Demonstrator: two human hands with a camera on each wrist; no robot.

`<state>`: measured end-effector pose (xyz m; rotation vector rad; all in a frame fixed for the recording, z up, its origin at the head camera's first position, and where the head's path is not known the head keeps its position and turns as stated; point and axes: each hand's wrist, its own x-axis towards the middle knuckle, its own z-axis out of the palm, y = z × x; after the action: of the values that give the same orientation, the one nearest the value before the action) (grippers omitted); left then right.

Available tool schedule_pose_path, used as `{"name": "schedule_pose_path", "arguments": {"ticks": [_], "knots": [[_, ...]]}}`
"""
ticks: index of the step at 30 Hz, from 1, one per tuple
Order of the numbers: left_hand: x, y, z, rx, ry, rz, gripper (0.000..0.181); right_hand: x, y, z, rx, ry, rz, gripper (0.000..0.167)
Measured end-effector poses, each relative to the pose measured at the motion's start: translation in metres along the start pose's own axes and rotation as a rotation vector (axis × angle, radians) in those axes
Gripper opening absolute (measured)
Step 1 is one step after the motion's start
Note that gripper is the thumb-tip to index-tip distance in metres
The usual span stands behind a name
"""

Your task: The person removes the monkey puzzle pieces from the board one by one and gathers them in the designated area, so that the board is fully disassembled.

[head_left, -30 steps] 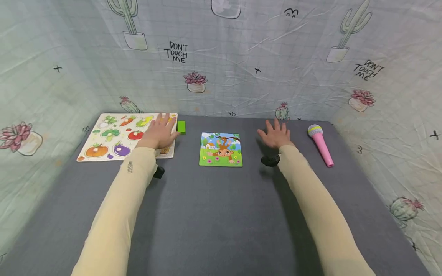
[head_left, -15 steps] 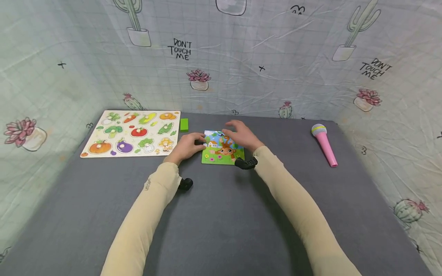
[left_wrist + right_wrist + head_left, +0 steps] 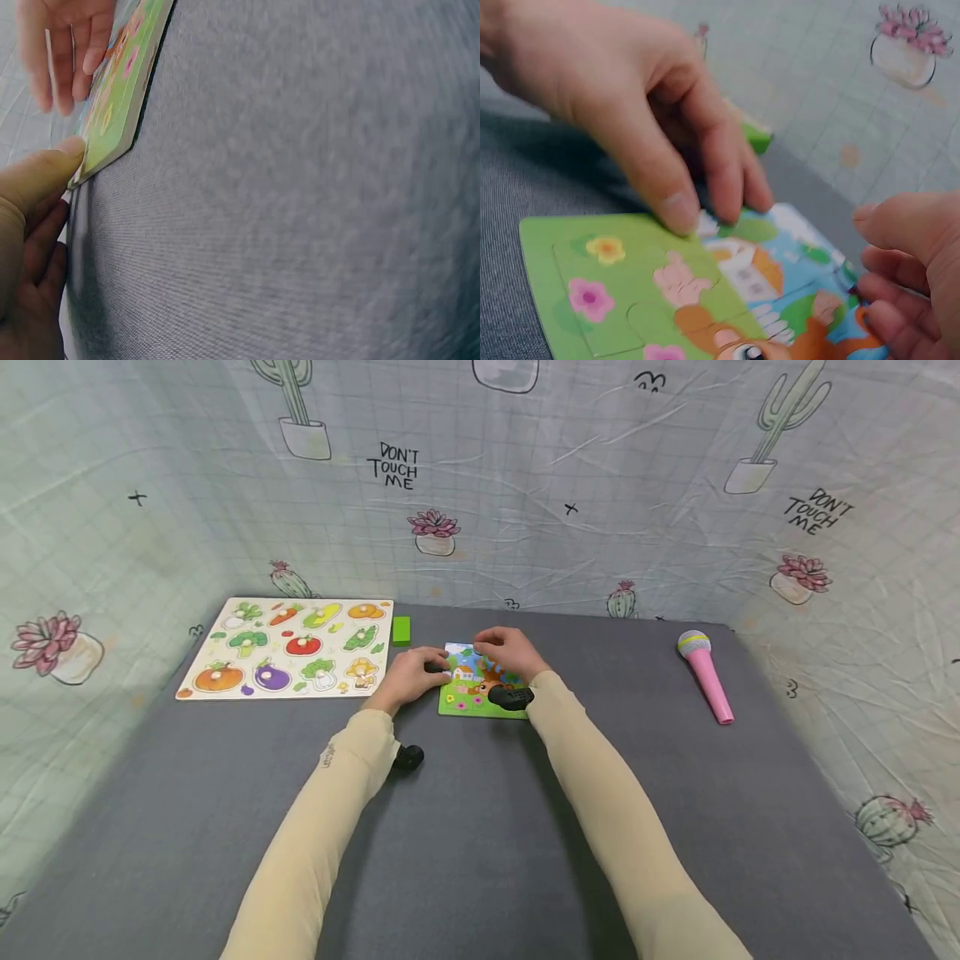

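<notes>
A square monkey jigsaw puzzle [image 3: 467,702] lies flat on the grey table, its picture showing a house and flowers. My left hand [image 3: 411,677] holds its left edge; in the left wrist view the thumb of this hand [image 3: 34,184] lies on the puzzle's [image 3: 120,112] edge with the fingers lower beside it. My right hand [image 3: 516,652] hangs over the far right part of the puzzle. Its fingers look relaxed in the left wrist view. In the right wrist view my right hand's [image 3: 919,255] fingertips are by the puzzle's [image 3: 705,292] far edge; whether they touch is unclear.
A vegetable puzzle board [image 3: 330,643] lies at the back left, with a green block [image 3: 401,631] beside it. Far to the right is a pink toy microphone [image 3: 708,681]. Cactus-printed cloth [image 3: 525,510] hangs behind the grey table [image 3: 450,843].
Both hands came inward from the vegetable board and the table's right side to the monkey puzzle. The left took its left edge; over the last half second the right shifted slightly leftward.
</notes>
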<state>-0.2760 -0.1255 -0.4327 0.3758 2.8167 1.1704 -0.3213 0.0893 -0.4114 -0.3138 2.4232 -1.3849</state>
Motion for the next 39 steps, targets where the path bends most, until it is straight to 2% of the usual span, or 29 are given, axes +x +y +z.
{"name": "schedule_pose_path", "arguments": {"ticks": [10,17,21,27,32,39], "knots": [[0.0,-0.002,0.001,-0.035,0.011,-0.02,0.029,0.005,0.004,0.012,-0.105,0.017,-0.033,0.043],[-0.001,-0.001,0.002,-0.017,0.002,-0.032,0.03,0.01,0.001,0.018,-0.322,-0.012,-0.083,0.044],[0.0,0.0,0.002,-0.01,0.0,-0.028,0.03,0.012,-0.001,0.019,-0.404,-0.026,-0.109,0.041],[0.001,0.0,0.004,-0.023,0.001,-0.031,0.03,0.014,-0.004,0.019,-0.435,-0.052,-0.095,0.04],[0.002,-0.001,0.004,-0.03,-0.001,-0.032,0.029,0.015,-0.005,0.02,-0.407,-0.054,-0.083,0.04],[0.002,0.0,0.002,-0.02,-0.004,-0.029,0.029,0.011,-0.009,0.022,-0.359,0.019,-0.118,0.043]]}}
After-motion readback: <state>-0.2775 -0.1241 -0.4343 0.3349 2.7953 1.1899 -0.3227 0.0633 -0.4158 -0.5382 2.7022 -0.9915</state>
